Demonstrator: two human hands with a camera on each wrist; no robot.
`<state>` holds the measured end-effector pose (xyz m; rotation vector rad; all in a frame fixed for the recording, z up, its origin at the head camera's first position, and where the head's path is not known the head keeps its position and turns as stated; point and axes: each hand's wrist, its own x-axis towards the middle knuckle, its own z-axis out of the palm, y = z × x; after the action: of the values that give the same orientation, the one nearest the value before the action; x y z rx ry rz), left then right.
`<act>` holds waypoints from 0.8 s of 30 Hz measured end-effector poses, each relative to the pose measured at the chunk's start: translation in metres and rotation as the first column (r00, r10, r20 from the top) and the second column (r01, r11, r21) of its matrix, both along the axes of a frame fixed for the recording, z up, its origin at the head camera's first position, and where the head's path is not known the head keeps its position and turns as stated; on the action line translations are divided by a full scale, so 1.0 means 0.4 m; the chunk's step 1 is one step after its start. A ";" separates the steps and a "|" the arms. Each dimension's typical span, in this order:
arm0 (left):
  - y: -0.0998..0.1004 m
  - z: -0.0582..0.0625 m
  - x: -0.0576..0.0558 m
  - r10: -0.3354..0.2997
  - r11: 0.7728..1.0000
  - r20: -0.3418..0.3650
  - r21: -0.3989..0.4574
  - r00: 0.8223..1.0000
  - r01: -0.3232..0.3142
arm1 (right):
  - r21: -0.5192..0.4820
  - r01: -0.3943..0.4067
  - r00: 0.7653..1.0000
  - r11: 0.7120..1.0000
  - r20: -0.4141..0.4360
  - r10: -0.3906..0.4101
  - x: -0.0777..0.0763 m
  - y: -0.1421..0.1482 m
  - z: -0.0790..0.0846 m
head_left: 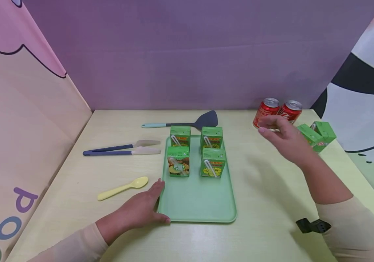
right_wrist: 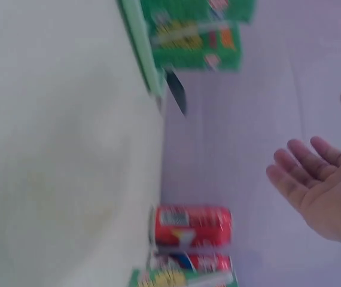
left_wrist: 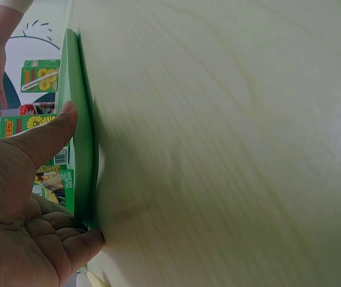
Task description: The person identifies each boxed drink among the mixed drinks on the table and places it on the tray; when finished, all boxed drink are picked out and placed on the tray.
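My left hand (head_left: 144,207) rests against the near-left corner of a light green tray (head_left: 198,203), thumb along the front rim and fingers along the left side. In the left wrist view, the thumb (left_wrist: 54,131) lies against the tray's edge. Toward the far half of the tray stand several green drink cartons, among them a chrysanthemum-flower carton (head_left: 213,163) and a brown-fronted carton (head_left: 178,162). My right hand (head_left: 285,140) is raised over the table's right side, holding nothing, with its fingers loosely bent. It overlaps two red soda cans (head_left: 266,111) in the head view.
Two more green cartons (head_left: 325,133) stand at the right edge, beside the cans. Behind the tray lies a dark spatula (head_left: 206,119). On the left are blue-handled tongs (head_left: 114,151) and a yellow spoon (head_left: 121,189). A purple wall (head_left: 187,72) bounds the table's back.
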<state>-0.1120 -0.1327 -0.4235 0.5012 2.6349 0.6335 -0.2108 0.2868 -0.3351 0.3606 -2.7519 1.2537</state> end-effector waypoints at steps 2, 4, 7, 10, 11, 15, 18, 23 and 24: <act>-0.001 -0.001 0.001 0.002 1.000 0.001 0.002 1.000 -0.002 | 0.041 0.071 0.997 0.997 -0.001 -0.071 -0.004 0.040 0.011; -0.002 -0.002 0.000 0.002 1.000 0.000 0.005 1.000 -0.002 | 0.074 0.134 0.991 0.988 0.016 -0.135 -0.009 0.077 0.020; -0.003 -0.003 0.000 -0.001 1.000 -0.005 0.005 1.000 0.001 | 0.159 0.226 0.969 0.961 0.063 -0.238 -0.016 0.133 0.024; -0.003 -0.003 0.000 -0.002 1.000 -0.006 0.002 1.000 0.002 | 0.261 0.292 0.944 0.920 0.076 -0.322 -0.022 0.180 0.019; -0.002 -0.002 0.000 -0.001 1.000 -0.005 0.001 1.000 0.001 | 0.302 0.310 0.935 0.901 0.073 -0.346 -0.023 0.194 0.016; -0.002 -0.001 0.001 0.000 1.000 -0.006 -0.002 1.000 0.000 | 0.446 0.365 0.909 0.817 0.019 -0.416 -0.023 0.234 0.000; -0.001 0.000 0.002 0.001 1.000 -0.011 -0.005 1.000 -0.001 | 0.526 0.384 0.896 0.759 -0.013 -0.444 -0.022 0.253 -0.016; 0.001 0.001 0.002 0.005 1.000 -0.007 -0.002 1.000 -0.005 | 0.597 0.378 0.887 0.707 -0.015 -0.462 -0.024 0.273 -0.040; 0.001 0.001 0.002 0.004 1.000 -0.005 -0.002 1.000 -0.004 | 0.604 0.375 0.886 0.703 -0.012 -0.463 -0.025 0.275 -0.043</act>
<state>-0.1112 -0.1322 -0.4229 0.4984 2.6417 0.6317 -0.2208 0.3968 -0.3525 -0.3395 -3.0335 0.2916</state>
